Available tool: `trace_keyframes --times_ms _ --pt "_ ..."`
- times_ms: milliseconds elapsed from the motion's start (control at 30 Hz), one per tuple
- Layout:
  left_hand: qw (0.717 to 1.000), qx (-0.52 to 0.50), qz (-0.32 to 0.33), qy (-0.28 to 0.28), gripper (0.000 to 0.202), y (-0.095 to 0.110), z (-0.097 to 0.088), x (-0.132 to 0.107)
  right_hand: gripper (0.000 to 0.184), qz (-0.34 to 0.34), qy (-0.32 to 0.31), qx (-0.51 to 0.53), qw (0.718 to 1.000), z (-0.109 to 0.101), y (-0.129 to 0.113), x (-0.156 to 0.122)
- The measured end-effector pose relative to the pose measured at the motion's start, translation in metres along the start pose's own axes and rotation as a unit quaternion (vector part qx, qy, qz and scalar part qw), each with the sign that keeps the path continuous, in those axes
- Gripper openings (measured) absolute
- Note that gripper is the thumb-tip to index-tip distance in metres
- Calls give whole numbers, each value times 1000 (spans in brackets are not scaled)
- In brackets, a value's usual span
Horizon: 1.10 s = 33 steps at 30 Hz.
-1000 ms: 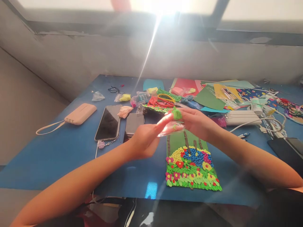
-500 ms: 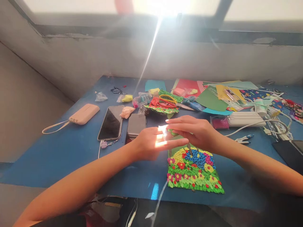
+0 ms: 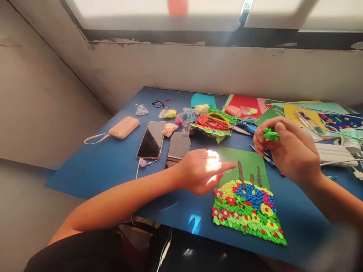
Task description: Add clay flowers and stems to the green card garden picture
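Observation:
In my right hand (image 3: 295,151), raised over the right of the table, a lump of bright green modelling clay (image 3: 271,134) is pinched between thumb and fingers. My left hand (image 3: 202,170) hovers at the left edge of the clay picture, index finger stretched out and thumb apart below it; sunlight glares on its fingers. The clay picture (image 3: 246,211) lies on a green card (image 3: 229,153). Its lower part is covered with small yellow, blue, green and red clay pieces, flowers among them. Three brown clay strips (image 3: 241,172) stand out on the upper card.
Left of the picture lie a phone (image 3: 151,139), another dark phone (image 3: 178,145) and a pink power bank (image 3: 124,127). Behind are bagged clay (image 3: 169,129), yellow-handled scissors (image 3: 218,119) and coloured paper sheets (image 3: 244,101). A white power bank (image 3: 336,154) and cables are at the right.
My hands have come apart: the right moved right with the green clay, the left stayed near the picture. The view has shifted, and the brown strips now show clearly.

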<state>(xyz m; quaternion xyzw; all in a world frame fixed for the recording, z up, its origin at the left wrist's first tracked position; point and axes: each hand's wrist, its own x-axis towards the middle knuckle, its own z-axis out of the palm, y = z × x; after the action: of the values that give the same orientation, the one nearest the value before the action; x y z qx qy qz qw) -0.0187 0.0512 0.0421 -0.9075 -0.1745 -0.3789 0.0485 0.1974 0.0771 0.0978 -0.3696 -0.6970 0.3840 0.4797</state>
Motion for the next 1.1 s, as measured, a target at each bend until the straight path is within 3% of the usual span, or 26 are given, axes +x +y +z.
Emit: trace_keyframes --times_ms 67,133,200,300,433,500,567,700,767,833,867,967,1033,1100 --pt "999 16 -40 7 29 1 3 -3 51 77 -23 75 994 -3 0 5" --pt "996 37 -83 -1 30 0 8 -6 60 122 -52 89 987 -1 4 8" --pt "992 56 -110 -16 28 -1 12 -8 57 148 -50 89 984 4 7 8" --pt "989 62 -131 -40 27 -4 15 -9 38 164 -60 98 980 11 9 7" --pt "989 26 -128 -69 38 -10 14 -7 49 176 -98 104 974 5 10 6" --pt "988 -10 -113 -103 52 -14 13 -8 46 195 -99 82 972 -5 14 2" --pt "988 -22 -101 -117 58 -16 14 -11 59 204 -83 56 974 -16 20 -6" --pt "993 18 -94 -68 35 -20 19 -19 68 186 -40 28 981 -33 32 -26" --pt "995 40 -86 -42 29 -21 21 -20 69 151 -35 -18 988 -38 37 -36" --pt "996 49 -76 -2 25 -21 18 -16 68 53 -40 -130 989 -43 41 -44" --pt "996 42 -74 22 23 -21 14 -12 66 -24 -42 -207 977 -46 43 -47" --pt "992 -26 -92 77 14 -20 -2 10 45 -218 -44 -382 897 -53 52 -55" --pt "988 -68 -119 69 14 -21 -11 33 20 -245 -49 -416 875 -56 61 -59" --pt "980 -117 -159 27 15 -26 -12 58 22 -243 -59 -428 869 -58 69 -62"
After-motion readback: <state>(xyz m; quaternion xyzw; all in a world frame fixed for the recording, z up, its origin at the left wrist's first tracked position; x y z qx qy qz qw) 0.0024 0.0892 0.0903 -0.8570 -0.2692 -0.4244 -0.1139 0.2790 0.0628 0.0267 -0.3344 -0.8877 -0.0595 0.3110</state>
